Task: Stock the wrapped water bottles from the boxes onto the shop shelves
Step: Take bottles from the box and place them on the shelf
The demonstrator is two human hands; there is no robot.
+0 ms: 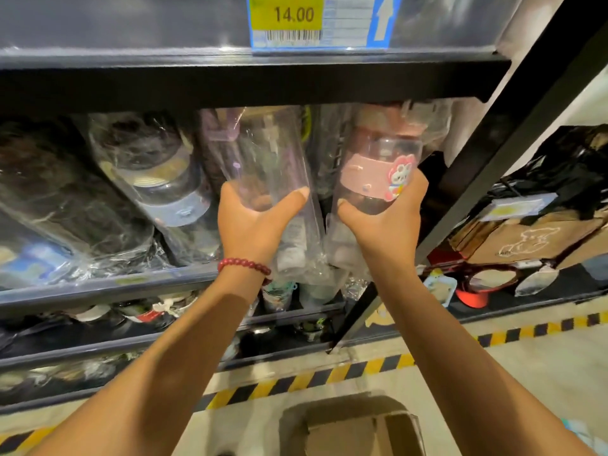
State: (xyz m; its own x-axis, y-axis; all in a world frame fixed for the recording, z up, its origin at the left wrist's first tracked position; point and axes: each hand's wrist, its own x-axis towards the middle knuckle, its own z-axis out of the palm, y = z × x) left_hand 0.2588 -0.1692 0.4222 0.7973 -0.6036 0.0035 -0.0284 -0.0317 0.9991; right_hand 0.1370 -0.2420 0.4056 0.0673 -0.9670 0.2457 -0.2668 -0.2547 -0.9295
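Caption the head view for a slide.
Left hand and right hand each push a wrapped bottle, purple-capped and pink-banded, onto the shelf.

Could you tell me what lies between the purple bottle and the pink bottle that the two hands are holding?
In the head view, only crinkled clear wrapping fills the gap between the purple bottle in the left hand and the pink bottle in the right hand.

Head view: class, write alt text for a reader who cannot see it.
A person's left hand grips a clear wrapped bottle and the right hand a pink-banded wrapped bottle, both at a shop shelf of wrapped bottles. Above hangs a 14.00 price tag.
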